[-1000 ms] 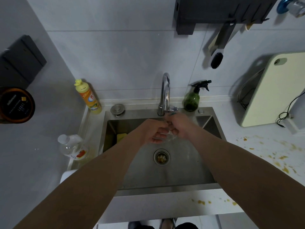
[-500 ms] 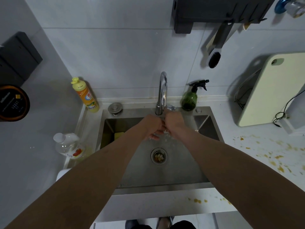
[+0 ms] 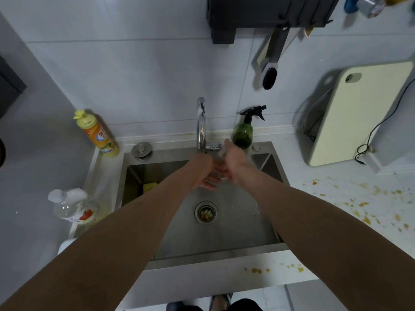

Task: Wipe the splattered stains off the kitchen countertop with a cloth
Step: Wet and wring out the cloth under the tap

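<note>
Head view. Orange-brown stains (image 3: 363,205) speckle the white countertop (image 3: 336,198) right of the sink (image 3: 224,232), with a few more drops (image 3: 257,270) on its front ledge; no cloth can be made out. Both hands meet over the basin beneath the faucet (image 3: 201,124) — the left hand (image 3: 203,173) with fingers loosely extended, grasping nothing, touching the right hand (image 3: 234,162), likewise relaxed and empty, just below the faucet's lever.
</note>
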Demonstrator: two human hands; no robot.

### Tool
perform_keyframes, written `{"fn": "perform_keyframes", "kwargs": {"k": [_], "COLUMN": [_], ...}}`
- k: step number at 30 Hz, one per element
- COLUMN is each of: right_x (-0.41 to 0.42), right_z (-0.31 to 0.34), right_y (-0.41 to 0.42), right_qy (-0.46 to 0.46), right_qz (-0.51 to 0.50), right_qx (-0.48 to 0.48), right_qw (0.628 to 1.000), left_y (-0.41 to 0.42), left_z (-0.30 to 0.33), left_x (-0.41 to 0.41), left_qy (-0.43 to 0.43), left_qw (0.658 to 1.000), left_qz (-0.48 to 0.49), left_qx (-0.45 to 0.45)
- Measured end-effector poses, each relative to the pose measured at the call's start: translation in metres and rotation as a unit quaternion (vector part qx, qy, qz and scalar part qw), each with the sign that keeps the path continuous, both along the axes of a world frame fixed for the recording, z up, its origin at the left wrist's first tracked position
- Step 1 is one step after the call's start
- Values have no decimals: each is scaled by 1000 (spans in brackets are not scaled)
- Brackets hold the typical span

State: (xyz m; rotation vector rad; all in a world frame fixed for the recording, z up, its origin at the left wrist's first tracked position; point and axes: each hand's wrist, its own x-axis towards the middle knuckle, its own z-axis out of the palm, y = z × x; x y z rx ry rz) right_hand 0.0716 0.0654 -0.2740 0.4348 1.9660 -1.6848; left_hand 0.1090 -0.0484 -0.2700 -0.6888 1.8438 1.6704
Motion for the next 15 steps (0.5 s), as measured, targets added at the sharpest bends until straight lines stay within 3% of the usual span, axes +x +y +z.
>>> {"fn": "perform_keyframes", "kwargs": {"k": [3,7,12,15], "right_x": [-8,-13,-13,-11], "right_z": [-3,-5,-7,-8], "right_y": [8,17,25,26], "right_qy": [77,74,61,63], "right_qz": [-40,-108,-139,-142], "right_qx": [46,67,79,67], "right_qw": [995,989,985,986], "left_y": [6,17,25,26], "left_z": [8,17,24,19], "left_x": [2,-1,-4,-4], "left_qy": [48,84,53,85], "left_qw": [999,996,994,996], "left_qz": [-3,-33,-81,-23], "left_qx": [25,-12,-42,-15]}}
